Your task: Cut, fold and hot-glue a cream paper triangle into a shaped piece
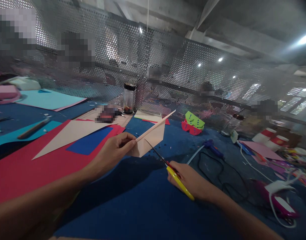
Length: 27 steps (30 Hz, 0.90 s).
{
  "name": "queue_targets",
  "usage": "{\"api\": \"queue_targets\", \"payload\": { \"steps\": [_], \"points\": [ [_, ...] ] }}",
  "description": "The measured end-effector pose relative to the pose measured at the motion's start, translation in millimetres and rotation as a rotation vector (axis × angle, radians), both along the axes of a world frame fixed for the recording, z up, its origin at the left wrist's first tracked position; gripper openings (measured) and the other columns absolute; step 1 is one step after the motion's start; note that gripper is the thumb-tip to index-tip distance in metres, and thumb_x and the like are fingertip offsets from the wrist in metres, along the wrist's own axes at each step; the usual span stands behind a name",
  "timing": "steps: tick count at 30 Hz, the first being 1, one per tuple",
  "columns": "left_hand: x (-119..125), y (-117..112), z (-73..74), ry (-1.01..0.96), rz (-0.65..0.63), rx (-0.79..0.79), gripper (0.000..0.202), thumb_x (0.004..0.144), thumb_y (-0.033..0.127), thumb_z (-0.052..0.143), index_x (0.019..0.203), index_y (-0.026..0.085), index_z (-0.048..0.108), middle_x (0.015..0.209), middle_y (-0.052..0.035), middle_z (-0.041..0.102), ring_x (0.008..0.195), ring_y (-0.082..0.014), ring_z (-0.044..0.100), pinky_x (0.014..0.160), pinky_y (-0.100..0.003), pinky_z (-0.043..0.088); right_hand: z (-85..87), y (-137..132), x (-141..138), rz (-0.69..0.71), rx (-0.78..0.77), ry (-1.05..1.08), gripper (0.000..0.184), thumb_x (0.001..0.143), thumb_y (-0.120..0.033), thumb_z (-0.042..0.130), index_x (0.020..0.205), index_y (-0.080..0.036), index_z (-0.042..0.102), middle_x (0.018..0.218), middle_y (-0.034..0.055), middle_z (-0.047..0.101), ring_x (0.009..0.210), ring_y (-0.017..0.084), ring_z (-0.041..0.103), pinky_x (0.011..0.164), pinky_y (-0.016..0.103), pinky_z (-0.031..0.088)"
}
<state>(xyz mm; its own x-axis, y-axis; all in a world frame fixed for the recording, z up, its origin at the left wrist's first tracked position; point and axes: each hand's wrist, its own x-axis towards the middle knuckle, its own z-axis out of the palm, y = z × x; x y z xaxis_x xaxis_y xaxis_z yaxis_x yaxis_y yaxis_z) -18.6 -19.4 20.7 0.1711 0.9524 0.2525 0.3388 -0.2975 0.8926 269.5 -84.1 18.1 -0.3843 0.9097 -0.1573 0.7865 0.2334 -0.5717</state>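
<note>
My left hand (121,145) pinches the near end of a folded pale peach sheet of paper (153,136), held up off the table. In my right hand (184,176) is a pair of scissors (178,182) with yellow and red handles. The dark blades point up and left, and their tip reaches the paper's lower near part. Whether the blades touch the paper or lie just in front of it, I cannot tell. Under my left forearm lies a large red sheet (50,163), with a cream triangular piece (70,133) and a blue piece (90,143) on it.
A jar with a black lid (129,98) stands by the perforated metal screen (168,56). Green and red cut-paper shapes (193,123) stand farther back. At right lie a blue glue gun (213,148), cords, paper cups (276,143) and scraps. Light blue sheets (49,99) lie at left.
</note>
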Motion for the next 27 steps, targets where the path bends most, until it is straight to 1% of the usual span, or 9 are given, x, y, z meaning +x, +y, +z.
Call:
{"api": "queue_targets", "payload": {
  "steps": [5,12,20,27],
  "points": [
    [0.8,-1.4,2.7,0.004,-0.004,-0.011,0.037,0.085,0.056,0.062,0.089,0.020,0.071,0.076,-0.0011,0.070,0.071,-0.0191,0.064,0.065,-0.029,0.046,2.2,-1.4,-0.3,0.015,0.014,-0.013,0.019,0.098,-0.027,0.060,0.084,-0.022,0.048,0.080,-0.0015,0.059,0.068,0.013,0.049,0.063,0.027,0.030],
    [0.2,-0.8,0.9,-0.015,-0.006,-0.010,0.038,0.085,0.057,0.063,0.089,0.020,0.071,0.076,-0.0011,0.071,0.070,-0.0192,0.064,0.063,-0.029,0.046,4.1,-2.1,-1.8,0.012,0.010,-0.022,0.022,0.101,-0.027,0.057,0.083,-0.022,0.046,0.078,-0.0027,0.056,0.067,0.013,0.046,0.063,0.027,0.029],
    [-0.2,-1.4,1.6,-0.007,-0.010,-0.008,0.036,0.086,0.056,0.062,0.088,0.021,0.071,0.077,-0.0019,0.071,0.071,-0.0195,0.064,0.065,-0.029,0.047,3.1,-2.4,-0.7,0.016,0.032,-0.022,0.018,0.101,-0.027,0.056,0.085,-0.022,0.048,0.081,-0.0005,0.059,0.069,0.014,0.048,0.064,0.027,0.030],
    [-0.3,-0.1,-1.2,-0.007,0.000,-0.005,0.035,0.086,0.056,0.063,0.089,0.021,0.071,0.076,-0.0010,0.071,0.071,-0.0190,0.064,0.064,-0.029,0.046,3.3,-2.6,-0.7,0.022,0.036,-0.019,0.020,0.102,-0.028,0.055,0.085,-0.022,0.048,0.081,-0.0004,0.060,0.068,0.013,0.047,0.064,0.027,0.031]
  ]
}}
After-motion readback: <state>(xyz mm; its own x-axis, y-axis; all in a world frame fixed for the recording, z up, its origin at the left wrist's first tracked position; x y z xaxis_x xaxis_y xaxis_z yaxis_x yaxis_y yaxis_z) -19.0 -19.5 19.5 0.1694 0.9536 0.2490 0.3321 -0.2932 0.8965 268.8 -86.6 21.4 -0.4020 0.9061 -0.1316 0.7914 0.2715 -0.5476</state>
